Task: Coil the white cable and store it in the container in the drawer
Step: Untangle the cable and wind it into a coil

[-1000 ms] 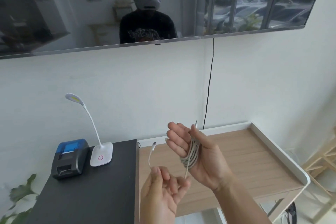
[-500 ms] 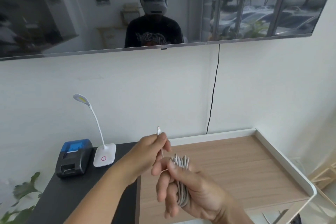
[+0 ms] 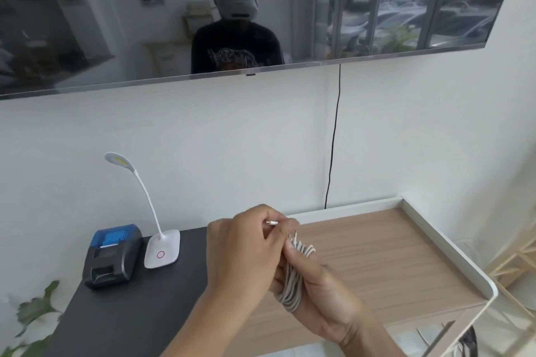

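The white cable (image 3: 293, 284) is wound into a bundle of several loops. My right hand (image 3: 322, 301) grips that bundle, thumb pressed across its top. My left hand (image 3: 243, 252) sits just left of it and over its upper part, pinching the cable's free end so the small plug tip (image 3: 272, 222) sticks out to the right. Both hands hover above the seam between the dark desk and the wooden table. No drawer or container is in view.
A wooden table (image 3: 391, 258) with a raised white rim stands right, a black desk (image 3: 121, 313) left. On the desk sit a blue-topped small printer (image 3: 113, 255) and a white gooseneck lamp (image 3: 161, 252). A wall screen (image 3: 145, 23) hangs above; a black cord (image 3: 333, 139) runs down the wall.
My left hand rose from low in front, took the loose cable end and brought it over to the coil. My right hand turned the coil and lowered it a little.
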Demonstrator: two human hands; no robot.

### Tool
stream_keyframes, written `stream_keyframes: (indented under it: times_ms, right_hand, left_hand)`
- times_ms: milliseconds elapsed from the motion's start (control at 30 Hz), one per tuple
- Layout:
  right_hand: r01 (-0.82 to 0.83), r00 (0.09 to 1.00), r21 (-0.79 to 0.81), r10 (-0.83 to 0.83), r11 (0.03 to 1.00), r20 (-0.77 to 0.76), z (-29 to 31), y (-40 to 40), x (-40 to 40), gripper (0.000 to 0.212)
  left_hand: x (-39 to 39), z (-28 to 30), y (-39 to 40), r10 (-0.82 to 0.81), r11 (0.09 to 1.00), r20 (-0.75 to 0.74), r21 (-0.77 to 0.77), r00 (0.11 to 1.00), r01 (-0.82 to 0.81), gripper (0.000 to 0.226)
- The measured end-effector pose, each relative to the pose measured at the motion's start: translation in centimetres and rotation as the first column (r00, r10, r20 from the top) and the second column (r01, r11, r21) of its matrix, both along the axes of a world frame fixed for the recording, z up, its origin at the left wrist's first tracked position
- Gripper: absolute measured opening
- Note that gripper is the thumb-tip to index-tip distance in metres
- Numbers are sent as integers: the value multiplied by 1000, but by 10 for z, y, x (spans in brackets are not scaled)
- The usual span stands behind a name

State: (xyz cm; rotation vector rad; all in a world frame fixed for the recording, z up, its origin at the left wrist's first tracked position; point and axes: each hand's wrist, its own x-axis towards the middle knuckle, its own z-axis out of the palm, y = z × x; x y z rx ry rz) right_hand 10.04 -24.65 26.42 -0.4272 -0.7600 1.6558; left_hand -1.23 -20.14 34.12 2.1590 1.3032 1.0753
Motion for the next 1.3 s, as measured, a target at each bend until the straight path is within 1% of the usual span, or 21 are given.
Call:
stream_keyframes:
  times_ms: [67, 133, 200, 267, 333, 467, 567, 667, 733, 800, 867, 900, 933, 967, 1000, 1033, 1067, 1133, 1200, 1267, 1300]
  right_hand:
    - [37, 999, -27, -37, 999, 1, -1, -1, 0, 47]
    - [50, 999, -52, -50, 997, -4, -2, -2, 1, 50]
    - [42, 999, -71, -43, 997, -15, 0, -3, 0, 51]
    - [53, 997, -102, -58, 993, -44, 1, -4, -2, 50]
    - [72, 993, -159, -85, 985, -78, 0, -2, -3, 55]
    - [110, 990, -155, -123, 982, -74, -2, 5, -7, 62]
    - [132, 990, -161, -139, 978, -29, -5, 10, -12, 60]
    - [130, 991, -204, -128, 970, 23, -10, 12, -17, 52]
    - [155, 988, -241, -153, 958, 26, -14, 15, -17, 46]
    - [222, 975, -253, -218, 942, 44, -17, 16, -16, 42]
    - [262, 965, -251, -261, 932, 38, -18, 16, -16, 43]
    - [260, 964, -249, -264, 933, 17, -18, 15, -16, 44]
    - [248, 967, -242, -256, 938, -2, -19, 14, -16, 44]
    - [234, 970, -234, -243, 944, -11, -20, 12, -16, 44]
    - [224, 973, -225, -232, 948, -9, -21, 11, -16, 44]
    - [217, 975, -214, -224, 952, -6, -21, 10, -16, 45]
    - [214, 976, -200, -218, 956, 1, -22, 10, -17, 45]
    - [220, 976, -171, -216, 960, 41, -22, 10, -17, 46]
    - [223, 972, -133, -211, 966, 103, -21, 11, -17, 47]
    - [236, 962, -100, -217, 967, 167, -21, 12, -17, 47]
    - [243, 956, -93, -223, 965, 190, -20, 13, -16, 47]
  left_hand:
    - [2, -9, -11, 43, 991, -19, 130, 999, -40, 13]
    - [4, -19, -20, 108, 973, -36, 208, 993, -98, 10]
    - [4, -28, -27, 163, 963, -1, 217, 987, -159, 8]
    - [4, -37, -33, 208, 959, 37, 186, 977, -212, 14]
    - [4, -45, -38, 249, 949, 64, 183, 966, -257, 19]
    - [6, -64, -48, 297, 924, 48, 235, 954, -300, 11]
    - [7, -77, -51, 344, 896, 29, 288, 939, -337, 18]
    - [10, -85, -55, 370, 883, -14, 317, 929, -347, 26]
    - [11, -88, -60, 356, 902, 2, 262, 935, -344, 30]
    - [10, -88, -67, 339, 927, 65, 146, 938, -345, 30]
    - [4, -86, -69, 311, 950, 153, -14, 938, -313, 23]
    - [0, -84, -67, 302, 953, 181, -95, 936, -289, 17]
    - [-4, -82, -65, 300, 948, 191, -172, 935, -269, 8]
    - [-8, -78, -62, 287, 942, 198, -237, 937, -238, 7]
    - [-12, -75, -59, 265, 941, 196, -268, 944, -208, 19]
    - [-16, -73, -56, 245, 941, 180, -280, 953, -189, 26]
    - [-18, -71, -53, 227, 942, 162, -288, 960, -173, 28]
    - [-20, -70, -47, 203, 952, 95, -253, 974, -174, 24]
    - [-20, -73, -44, 190, 965, -11, -184, 982, -188, 15]
    - [-20, -76, -40, 173, 974, -91, -130, 981, -184, 19]
    - [-21, -77, -38, 159, 977, -104, -124, 982, -171, 21]
